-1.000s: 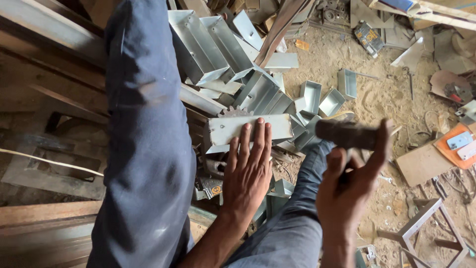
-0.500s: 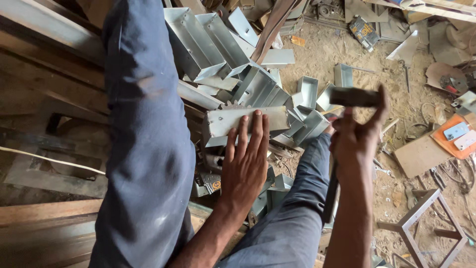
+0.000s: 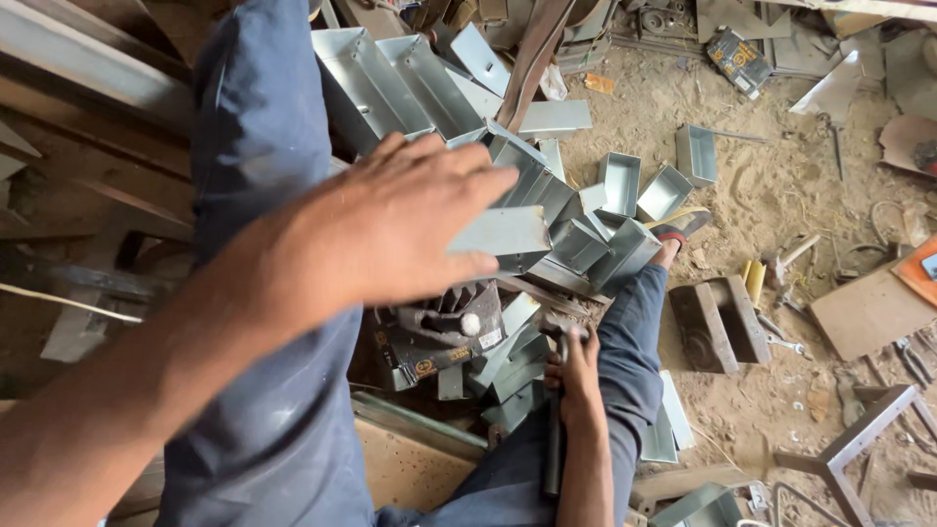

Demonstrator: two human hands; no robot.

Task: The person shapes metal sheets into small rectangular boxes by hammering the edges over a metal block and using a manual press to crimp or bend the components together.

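Note:
My left hand [image 3: 390, 224] is raised close to the camera, fingers and thumb pinching a flat folded piece of galvanised sheet metal [image 3: 503, 234]. Below it sits a dark, greasy metal block [image 3: 439, 327] between my legs in blue trousers [image 3: 264, 390]. My right hand [image 3: 578, 376] is low beside the block, wrapped around the handle of a hammer [image 3: 553, 439]. The hammer's head rests near the block's right edge.
A heap of shiny sheet-metal boxes [image 3: 390, 78] lies just beyond the block, with small open boxes [image 3: 620, 181] scattered on the sandy floor. A heavy dark steel block [image 3: 717, 322], loose hand tools and a metal frame [image 3: 859, 439] lie to the right. Wooden planks [image 3: 78, 59] run along the left.
My left hand has lifted off the block toward the camera, taking the metal piece with it. My right hand has brought the hammer down from its raised position to beside the block.

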